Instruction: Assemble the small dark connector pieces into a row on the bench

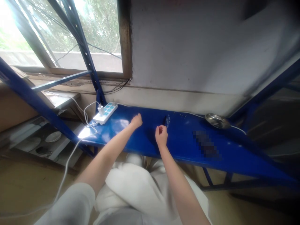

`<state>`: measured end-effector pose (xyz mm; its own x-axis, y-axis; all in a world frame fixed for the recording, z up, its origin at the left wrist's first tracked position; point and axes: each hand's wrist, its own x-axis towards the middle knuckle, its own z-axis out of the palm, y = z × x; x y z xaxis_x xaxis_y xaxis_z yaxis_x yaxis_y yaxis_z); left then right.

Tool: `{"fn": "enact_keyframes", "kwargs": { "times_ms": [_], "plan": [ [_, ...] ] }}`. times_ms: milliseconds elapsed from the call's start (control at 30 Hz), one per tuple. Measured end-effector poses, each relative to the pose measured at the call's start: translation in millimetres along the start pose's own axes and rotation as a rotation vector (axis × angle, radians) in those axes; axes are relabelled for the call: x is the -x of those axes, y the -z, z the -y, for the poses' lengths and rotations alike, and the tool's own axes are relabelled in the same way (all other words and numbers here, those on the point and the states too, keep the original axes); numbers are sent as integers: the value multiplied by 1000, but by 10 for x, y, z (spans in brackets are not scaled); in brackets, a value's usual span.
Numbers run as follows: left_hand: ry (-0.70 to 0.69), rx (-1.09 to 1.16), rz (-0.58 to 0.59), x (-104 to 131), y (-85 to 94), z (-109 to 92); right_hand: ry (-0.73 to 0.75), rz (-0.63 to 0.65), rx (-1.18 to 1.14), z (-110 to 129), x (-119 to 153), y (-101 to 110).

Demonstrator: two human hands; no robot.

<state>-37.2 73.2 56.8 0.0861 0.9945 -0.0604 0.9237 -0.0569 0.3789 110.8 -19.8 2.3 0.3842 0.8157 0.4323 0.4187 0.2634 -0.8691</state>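
Over the blue tabletop (145, 140), my left hand (136, 121) is closed, its fingers curled in and facing away from me. Whatever it may hold is hidden. My right hand (161, 135) is closed too, thumb and fingers drawn together in a pinch; anything between them is too small to make out. Just beyond the right hand lies a small cluster of clear, bluish pieces (167, 120) beside something dark. A few tiny thin pieces (182, 116) are scattered farther back, toward the wall.
A white power strip (106, 113) with a plugged-in charger (100, 109) sits at the left end, its cable hanging over the edge. At the back right stands a shiny metal dish (217, 121). A blurred-out dark object (206, 144) lies right of centre. Blue posts (87, 59) frame the table.
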Motion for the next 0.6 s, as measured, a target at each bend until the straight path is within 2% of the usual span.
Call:
{"fn": "enact_keyframes", "kwargs": {
  "times_ms": [233, 467, 533, 600],
  "plan": [
    [37, 222, -86, -8, -67, -13, 6, -14, 1, -23, -5, -2],
    [34, 484, 80, 53, -53, -162, 6, -21, 26, -20, -10, -12],
    [21, 643, 98, 130, -21, -222, 10, -19, 31, -12, -15, -11],
    [1, 898, 113, 234, 29, -275, 14, -6, 31, 2, -27, -7]
  ]
}}
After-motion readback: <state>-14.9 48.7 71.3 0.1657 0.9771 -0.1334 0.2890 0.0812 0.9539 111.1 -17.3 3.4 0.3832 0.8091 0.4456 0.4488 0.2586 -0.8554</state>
